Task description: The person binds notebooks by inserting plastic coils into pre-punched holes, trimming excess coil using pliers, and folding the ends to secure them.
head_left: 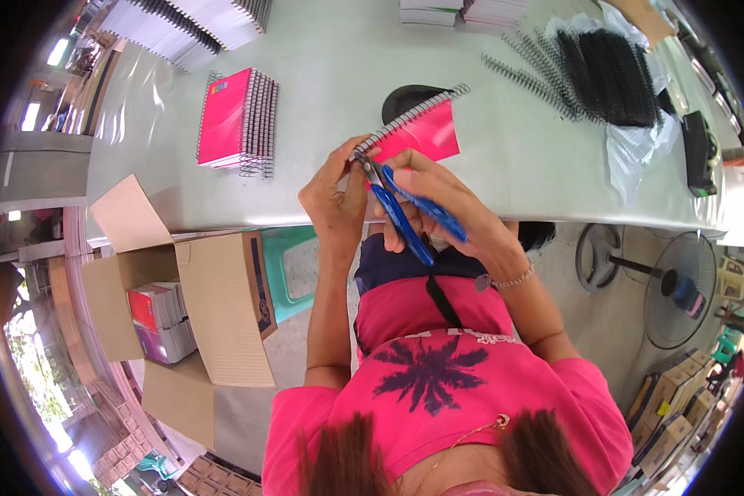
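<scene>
A pink-covered spiral notebook [432, 135] is held at a slant over the near edge of the metal table. My left hand [336, 192] is closed on the near-left end of its binding. Dark wire coil [413, 117] runs along the notebook's upper edge, and a loose tail of it sticks out past the far corner. In my right hand [450, 192] is a pair of pliers [402, 221] with blue handles, which stand apart. The jaws are at the coil's near end, beside my left fingertips; whether they grip the wire I cannot tell. Behind the notebook lies a black round object [403, 101], partly covered.
Pink spiral notebooks [226, 120] are stacked to the left. Black wire coils [608, 78] lie on plastic at the far right, near a black case [699, 154]. An opened cardboard box [223, 310] with notebooks stands lower left; a fan [679, 289] stands lower right.
</scene>
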The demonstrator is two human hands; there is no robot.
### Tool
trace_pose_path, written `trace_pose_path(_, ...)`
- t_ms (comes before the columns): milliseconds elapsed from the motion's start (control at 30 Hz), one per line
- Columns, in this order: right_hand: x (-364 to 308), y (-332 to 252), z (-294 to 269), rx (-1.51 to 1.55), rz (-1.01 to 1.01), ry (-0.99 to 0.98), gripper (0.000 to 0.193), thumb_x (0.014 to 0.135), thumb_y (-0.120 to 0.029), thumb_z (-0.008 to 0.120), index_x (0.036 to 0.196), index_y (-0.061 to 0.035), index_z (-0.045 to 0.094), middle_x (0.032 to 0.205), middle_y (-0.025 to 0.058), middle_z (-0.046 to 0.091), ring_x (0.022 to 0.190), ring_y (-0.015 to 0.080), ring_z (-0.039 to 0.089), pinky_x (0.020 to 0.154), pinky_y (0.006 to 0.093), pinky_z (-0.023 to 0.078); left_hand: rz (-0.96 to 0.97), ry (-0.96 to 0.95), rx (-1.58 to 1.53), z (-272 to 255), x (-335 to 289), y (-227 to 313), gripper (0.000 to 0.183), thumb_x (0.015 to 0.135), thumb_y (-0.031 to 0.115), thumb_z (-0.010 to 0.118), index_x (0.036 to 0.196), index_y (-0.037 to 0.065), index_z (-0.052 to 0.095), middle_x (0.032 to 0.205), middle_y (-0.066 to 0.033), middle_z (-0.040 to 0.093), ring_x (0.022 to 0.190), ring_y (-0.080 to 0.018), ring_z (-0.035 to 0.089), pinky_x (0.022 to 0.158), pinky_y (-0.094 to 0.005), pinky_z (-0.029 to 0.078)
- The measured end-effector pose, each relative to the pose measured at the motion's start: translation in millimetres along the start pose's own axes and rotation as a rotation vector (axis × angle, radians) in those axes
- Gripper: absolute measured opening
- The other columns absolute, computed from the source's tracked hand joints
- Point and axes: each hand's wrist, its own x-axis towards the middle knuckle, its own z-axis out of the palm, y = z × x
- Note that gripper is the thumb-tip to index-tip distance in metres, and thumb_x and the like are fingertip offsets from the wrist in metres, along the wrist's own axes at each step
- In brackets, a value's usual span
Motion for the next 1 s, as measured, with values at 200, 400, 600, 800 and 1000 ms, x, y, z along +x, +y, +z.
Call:
trace_pose_path(200, -18, -34, -22, -1.329, -0.524, 0.399, 0.031, 0.083, -0.009, 0.07, 0.112, -0.0029, 0.061, 0.104, 0.0128, 0.061, 0.097, 0.0305, 0.062, 0.088, 0.0396, 0.049, -0.171, 0.182, 0.052, -23, 26, 22, 0.024, 0.092, 0.003, 0.066, 0.116, 0.0, 0.069, 0.095, -0.0032, 0.071, 0.081, -0.0075, 0.064, 0.075, -0.0224, 0.051)
trace_pose_path(400, -28, -51, -90, -1.689, -0.61, 0.803, 0.032, 0.082, -0.01, 0.071, 0.113, -0.007, 0.064, 0.115, 0.0147, 0.056, 0.106, 0.0343, 0.057, 0.093, 0.0409, 0.045, 0.048, 0.551, -0.149, -87, 95, 4, 0.029, 0.094, 0.013, 0.068, 0.115, -0.007, 0.064, 0.098, -0.0091, 0.07, 0.085, -0.0104, 0.063, 0.075, -0.0239, 0.051)
trace_pose_path(600, -28, -59, -85, -1.517, -0.674, 0.827, 0.033, 0.084, -0.009, 0.069, 0.116, -0.0065, 0.064, 0.115, 0.0151, 0.058, 0.108, 0.0347, 0.056, 0.094, 0.0401, 0.044, -0.039, 0.667, 0.057, -116, 100, -56, 0.029, 0.092, 0.022, 0.07, 0.104, -0.004, 0.067, 0.094, -0.0086, 0.069, 0.081, -0.0148, 0.061, 0.075, -0.03, 0.05)
trace_pose_path(800, -25, -114, -95, -1.433, -0.855, 0.874, 0.035, 0.088, -0.011, 0.068, 0.123, -0.0066, 0.063, 0.11, 0.0131, 0.063, 0.103, 0.0246, 0.061, 0.092, 0.0355, 0.047, -0.209, 0.653, 0.213, -132, 86, -99, 0.039, 0.091, 0.036, 0.069, 0.102, -0.001, 0.068, 0.102, -0.0093, 0.064, 0.095, -0.0197, 0.055, 0.087, -0.0379, 0.045)
trace_pose_path(1000, -23, -164, -93, -1.238, -0.961, 0.923, 0.037, 0.092, -0.015, 0.066, 0.127, -0.0076, 0.06, 0.105, 0.0094, 0.065, 0.096, 0.0161, 0.062, 0.087, 0.0303, 0.048, -0.13, 0.57, 0.176, -125, 83, -103, 0.045, 0.093, 0.041, 0.066, 0.107, -0.001, 0.067, 0.109, -0.0121, 0.062, 0.102, -0.0237, 0.053, 0.095, -0.039, 0.041)
